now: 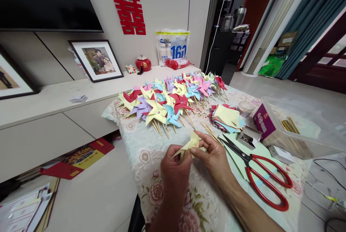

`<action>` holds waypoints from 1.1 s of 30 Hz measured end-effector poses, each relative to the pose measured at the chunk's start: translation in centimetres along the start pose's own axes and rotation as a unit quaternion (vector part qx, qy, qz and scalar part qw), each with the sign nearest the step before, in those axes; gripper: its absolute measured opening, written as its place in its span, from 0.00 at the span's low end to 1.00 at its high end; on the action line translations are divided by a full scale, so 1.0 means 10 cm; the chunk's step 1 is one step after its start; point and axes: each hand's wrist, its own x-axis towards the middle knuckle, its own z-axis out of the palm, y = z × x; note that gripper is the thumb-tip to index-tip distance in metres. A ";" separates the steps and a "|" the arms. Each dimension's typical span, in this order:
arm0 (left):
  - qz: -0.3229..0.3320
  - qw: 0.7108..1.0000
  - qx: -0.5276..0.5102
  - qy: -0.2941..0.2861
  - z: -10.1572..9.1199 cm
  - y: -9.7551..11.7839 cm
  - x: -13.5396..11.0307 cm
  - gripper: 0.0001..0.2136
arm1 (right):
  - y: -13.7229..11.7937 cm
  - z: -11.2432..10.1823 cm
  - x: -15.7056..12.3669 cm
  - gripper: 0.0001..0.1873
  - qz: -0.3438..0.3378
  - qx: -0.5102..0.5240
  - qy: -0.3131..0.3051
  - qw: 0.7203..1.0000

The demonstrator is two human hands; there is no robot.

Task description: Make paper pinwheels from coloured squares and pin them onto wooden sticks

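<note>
Paper piece [194, 139] between fingers [201, 154], above counter [144, 143]. Beyond fingers: pinwheels [158, 112], across counter's far part. Right of fingers: scissors [245, 157], lying on sheets [264, 150]; open box [248, 137] beyond scissors; farther right, bin [319, 146] with sticks [290, 125] inside. Beyond and right of fingers: paper stack [227, 117], tub [245, 108] beside it. Left of fingers, past counter: cabinet [51, 107]; picture frame [97, 61] standing on it.

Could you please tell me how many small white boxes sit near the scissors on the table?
2: an open box of small metallic pieces, just beyond the scissors, and a second box between them and the plastic tub. Others may be hidden.
</note>
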 end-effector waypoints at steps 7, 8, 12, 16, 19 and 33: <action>-0.011 1.000 -0.026 -0.012 0.00 -0.02 0.01 0.07 | -0.02 0.00 -0.01 0.33 0.009 0.013 -0.002 1.000; -0.011 0.999 -0.027 -0.014 0.00 -0.03 0.01 0.07 | -0.03 0.01 -0.01 0.33 0.010 0.015 -0.003 1.000; -0.012 0.999 -0.041 -0.013 0.00 -0.05 0.01 0.06 | -0.04 0.01 -0.01 0.33 0.011 0.026 -0.007 1.000; -0.024 0.998 -0.054 -0.022 0.01 -0.01 -0.01 0.06 | -0.02 0.01 0.00 0.31 -0.004 0.027 -0.004 1.000; -0.031 0.998 -0.050 -0.029 0.01 0.02 -0.01 0.06 | -0.02 0.01 -0.01 0.30 -0.005 0.028 -0.006 1.000; -0.116 0.974 -0.161 -0.111 0.00 0.05 0.01 0.09 | -0.13 -0.03 -0.01 0.26 0.026 0.055 -0.048 0.997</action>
